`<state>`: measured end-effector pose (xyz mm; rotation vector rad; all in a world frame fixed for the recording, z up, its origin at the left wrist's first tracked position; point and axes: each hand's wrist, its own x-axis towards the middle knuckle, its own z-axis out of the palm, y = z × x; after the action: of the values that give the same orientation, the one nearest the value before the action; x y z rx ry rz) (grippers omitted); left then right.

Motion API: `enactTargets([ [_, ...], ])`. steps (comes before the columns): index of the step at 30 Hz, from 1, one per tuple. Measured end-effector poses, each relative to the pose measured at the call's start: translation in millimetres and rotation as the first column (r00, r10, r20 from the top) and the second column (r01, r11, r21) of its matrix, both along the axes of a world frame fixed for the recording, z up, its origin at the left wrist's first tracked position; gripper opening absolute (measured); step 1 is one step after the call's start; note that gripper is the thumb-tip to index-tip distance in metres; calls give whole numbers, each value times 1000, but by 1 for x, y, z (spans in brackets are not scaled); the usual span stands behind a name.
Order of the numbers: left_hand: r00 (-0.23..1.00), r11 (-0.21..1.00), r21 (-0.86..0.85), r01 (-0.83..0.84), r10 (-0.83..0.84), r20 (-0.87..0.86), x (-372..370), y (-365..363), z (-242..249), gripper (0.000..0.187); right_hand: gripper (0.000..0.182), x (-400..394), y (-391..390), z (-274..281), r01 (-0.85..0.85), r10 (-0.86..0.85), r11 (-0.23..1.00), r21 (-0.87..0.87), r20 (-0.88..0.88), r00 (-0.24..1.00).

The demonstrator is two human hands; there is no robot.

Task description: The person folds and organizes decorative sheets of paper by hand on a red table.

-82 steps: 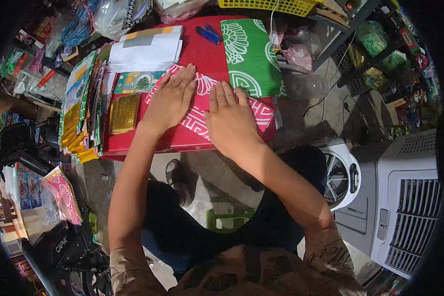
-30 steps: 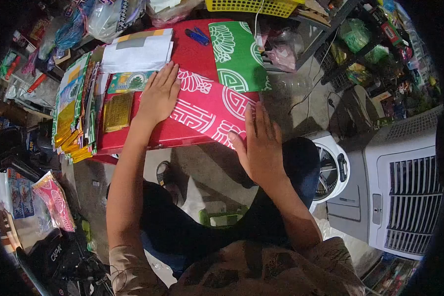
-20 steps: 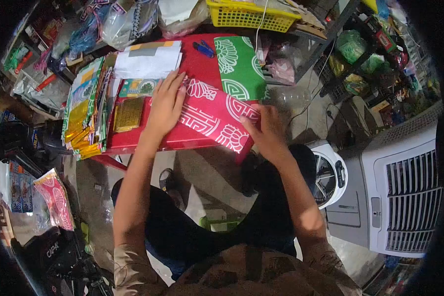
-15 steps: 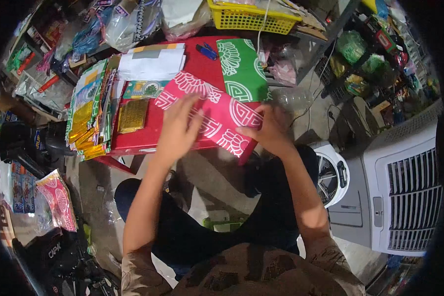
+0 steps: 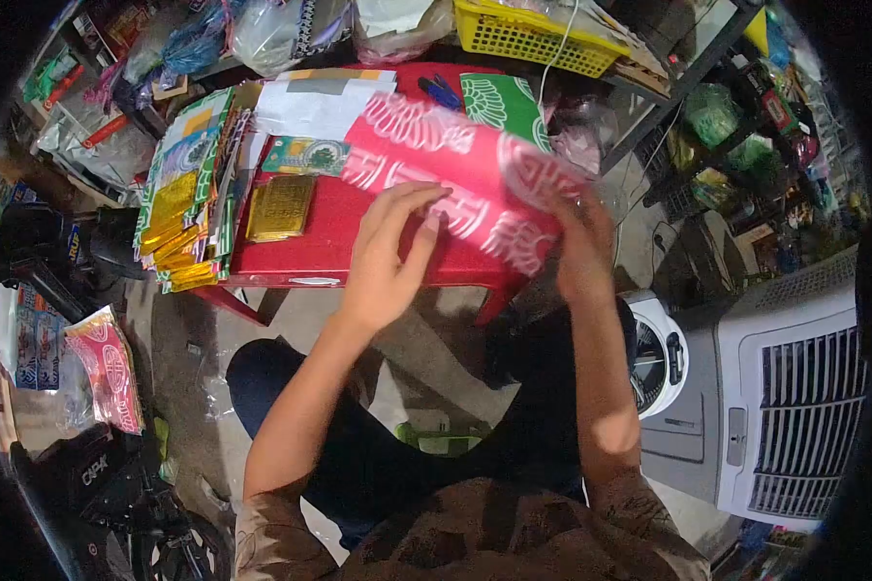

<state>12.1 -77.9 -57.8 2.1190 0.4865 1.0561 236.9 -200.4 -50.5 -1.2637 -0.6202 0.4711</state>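
A pink sheet (image 5: 475, 160) of paper with white flower and scroll patterns is tilted above the red table (image 5: 349, 232), slightly blurred. My right hand (image 5: 583, 242) is closed on its right end, fingers smeared by motion. At the near edge, my left hand (image 5: 388, 261) has its thumb and fingers bent together on the paper. Beyond lies a green sheet (image 5: 504, 102) with similar white patterns, partly covered by the pink one. Left of my hands are a gold packet (image 5: 281, 208), a banknote-like green slip (image 5: 305, 155) and a stack of mixed papers (image 5: 184, 194).
White papers (image 5: 320, 102) and a small blue tool (image 5: 442, 92) lie at the table's back. A yellow basket (image 5: 538, 39) stands behind. A round fan (image 5: 657, 353) and a grey-white air cooler (image 5: 794, 407) stand at right. Another pink packet (image 5: 111, 368) is at lower left.
The pink sheet has moved up and to the right and blurs. My right hand has gone right with it, and my left hand has shifted right along its near edge. The view has shifted slightly.
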Motion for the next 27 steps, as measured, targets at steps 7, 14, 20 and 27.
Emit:
enactTargets([
  [7, 1000, 1000, -6, -3, 3, -20, 8, -2, -6, 30, 36, 15, 9, 62, 287, -325, 939, 189, 763, 559],
  [14, 992, 1000, -8, -7, 6, -128, 19, -3, -14, 37, 51, 17, 33, -17, 262, 380, 869, -420, 905, 193],
  [20, 981, 1000, 6, 15, -14, -192, 32, -2, -22, 41, 55, 34, 30, -31, 122, 397, 894, -431, 888, 231],
  [27, 956, 985, 135, 110, -68, -285, 46, -5, -32, 54, 55, 49, 32, -38, 100, 417, 883, -459, 864, 283],
])
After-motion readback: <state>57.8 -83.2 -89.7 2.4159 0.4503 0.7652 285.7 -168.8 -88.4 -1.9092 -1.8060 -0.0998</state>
